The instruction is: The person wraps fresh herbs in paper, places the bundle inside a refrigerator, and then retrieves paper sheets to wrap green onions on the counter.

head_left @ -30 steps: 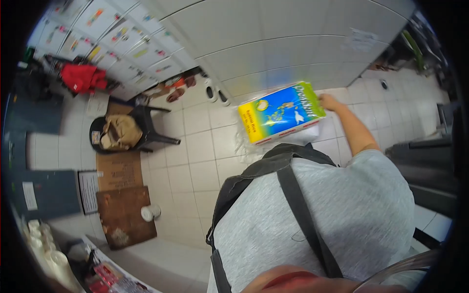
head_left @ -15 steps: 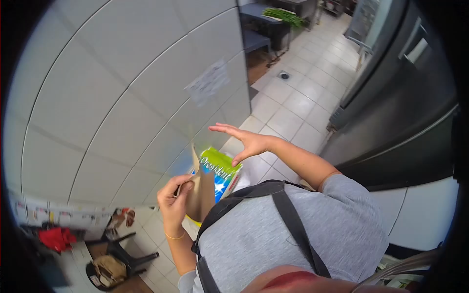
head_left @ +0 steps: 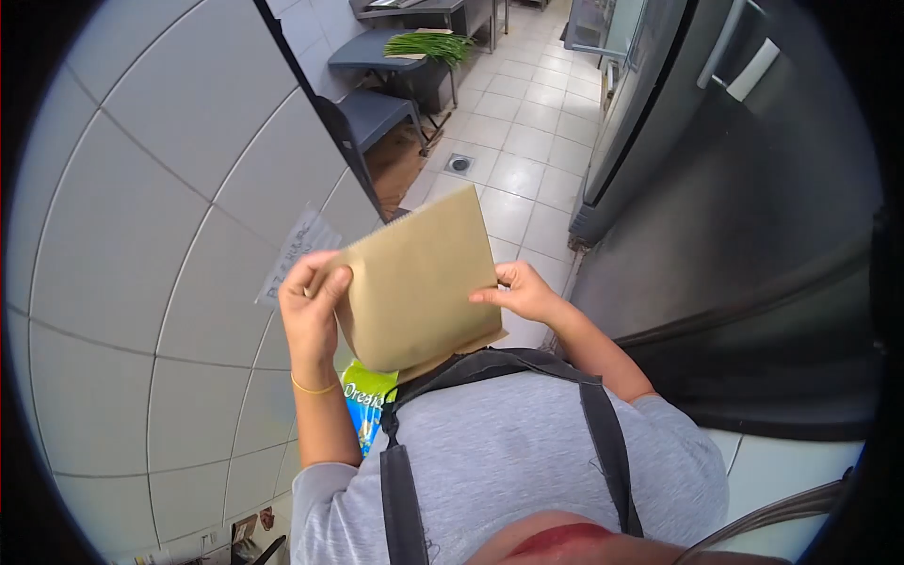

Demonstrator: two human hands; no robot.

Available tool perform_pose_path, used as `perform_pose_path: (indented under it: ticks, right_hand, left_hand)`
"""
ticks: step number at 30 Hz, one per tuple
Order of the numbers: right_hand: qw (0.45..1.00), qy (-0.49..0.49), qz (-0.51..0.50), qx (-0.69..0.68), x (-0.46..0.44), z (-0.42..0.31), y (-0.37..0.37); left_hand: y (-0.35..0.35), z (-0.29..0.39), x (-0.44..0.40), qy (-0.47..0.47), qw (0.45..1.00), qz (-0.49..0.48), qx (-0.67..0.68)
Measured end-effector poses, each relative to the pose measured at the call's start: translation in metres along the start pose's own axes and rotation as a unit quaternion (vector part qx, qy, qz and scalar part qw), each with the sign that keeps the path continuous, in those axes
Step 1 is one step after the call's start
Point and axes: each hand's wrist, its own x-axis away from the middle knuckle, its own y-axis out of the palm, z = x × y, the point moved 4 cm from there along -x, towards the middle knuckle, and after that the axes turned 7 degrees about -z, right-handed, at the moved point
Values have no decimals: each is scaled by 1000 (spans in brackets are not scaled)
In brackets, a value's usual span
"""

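A flat brown paper bag (head_left: 419,278) with a jagged upper edge is held up in front of my chest. My left hand (head_left: 315,287) pinches its left edge between thumb and fingers, and the paper curves there. At the right edge, my right hand (head_left: 518,292) grips the bag, thumb on the near face and fingers partly hidden behind. Below my left wrist, a green and blue printed "President" pack (head_left: 365,400) shows in part; the paper bag and my arm cover the rest.
A tiled wall (head_left: 141,282) with a handwritten paper note (head_left: 299,252) stands close on the left. A dark steel fridge (head_left: 744,235) rises on the right. Ahead, green stalks (head_left: 428,45) lie on a grey table (head_left: 363,52); the tiled floor has a drain (head_left: 459,165).
The brown paper bag has come up and right, away from above the President pack. My right hand, open before, has closed on its right edge. The view has turned rightward.
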Motion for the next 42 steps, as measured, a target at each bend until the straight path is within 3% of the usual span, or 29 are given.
perform_pose_path:
  ticks: [3, 7, 10, 12, 14, 18, 21, 24, 31, 33, 37, 42]
  right_hand:
    - [990, -20, 121, -62, -26, -16, -47]
    - [969, -84, 201, -118, -82, -22, -129]
    - [958, -115, 232, -124, -149, -27, -190]
    - [956, -110, 252, -103, -184, -31, -224]
    - [962, -80, 235, -113, -219, -31, -260]
    - [964, -49, 246, -91, -262, -17, -311]
    - [959, -21, 270, -80, -266, 39, -340]
    - [962, 77, 230, -124, -265, 89, -367]
    - [928, 70, 310, -194, -352, 164, -489]
    - [930, 34, 300, -208, -393, 156, -529]
    - [952, 18, 249, -178, -473, 144, -594]
    - [959, -6, 206, -193, -568, 147, -609]
  left_hand:
    - [11, -19, -60, 9, 996, 18, 87]
    - [3, -95, -143, -39, 984, -90, 150]
    - [14, -155, -199, -107, 977, -169, 75]
    - [32, -171, -238, -142, 975, -169, 33]
    - [37, -204, -274, -192, 966, -173, 0]
    - [55, -233, -367, -187, 967, -80, 153]
    - [62, -265, -435, -206, 962, -61, 166]
    - [77, -312, -496, -243, 957, -77, 141]
    - [114, -391, -630, -267, 956, -90, 81]
    - [114, -411, -659, -302, 940, -135, 85]
    - [120, -413, -703, -302, 939, -123, 107]
    - [82, -421, -765, -239, 964, -11, 113]
